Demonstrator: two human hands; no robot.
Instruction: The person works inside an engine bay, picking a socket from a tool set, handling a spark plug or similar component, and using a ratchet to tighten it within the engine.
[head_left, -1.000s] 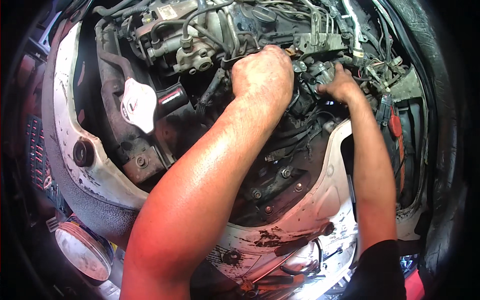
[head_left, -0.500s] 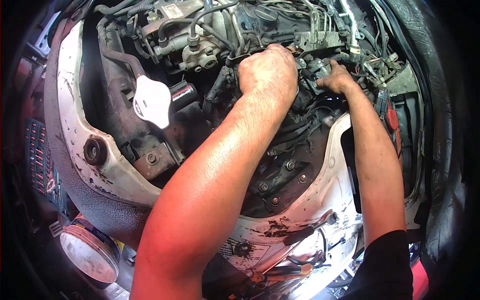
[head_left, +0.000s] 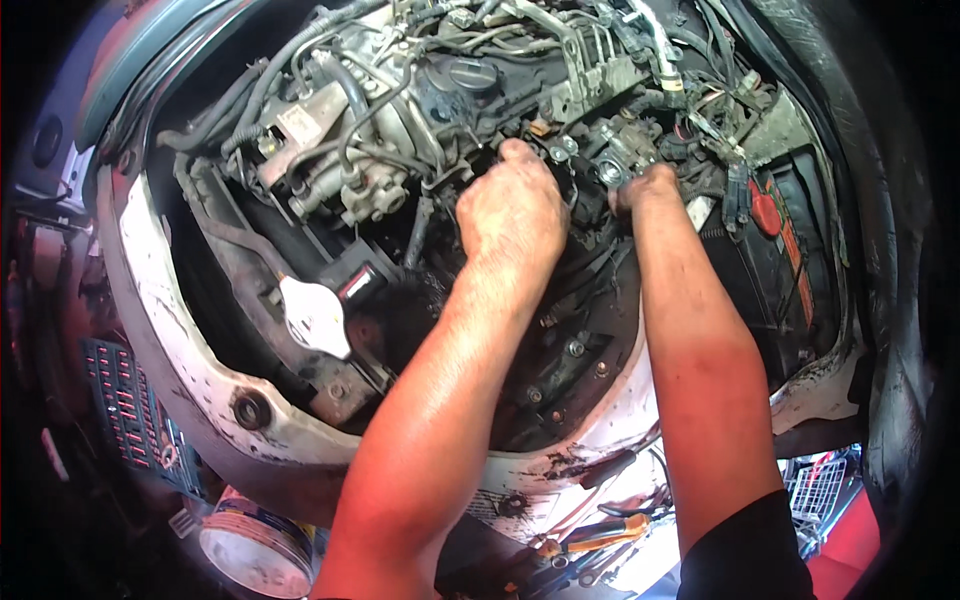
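Both my hands reach into an open engine bay. My left hand point(head_left: 513, 212) is closed in a fist with the thumb uppermost, beside the engine point(head_left: 455, 100); what its fingers hold, if anything, is hidden beneath it. My right hand point(head_left: 645, 188) sits lower, against the near side of a grey metal housing point(head_left: 612, 165) with a round opening. The fingers of that hand curl down out of sight among dark hoses and wires. A metal bracket with pipes point(head_left: 595, 88) lies just beyond the housing.
A white radiator cap point(head_left: 315, 315) stands left of my forearm. The white body panel point(head_left: 590, 425) edges the bay. Right of my arm is a battery with a red terminal cover point(head_left: 765, 213). Below are pliers point(head_left: 595, 535), a white bucket point(head_left: 255, 550) and a socket set point(head_left: 125, 400).
The whole view has shifted and tilted. My right hand has moved from the right side of the metal housing to its near side, and its fingers have gone out of sight. My left hand stays closed.
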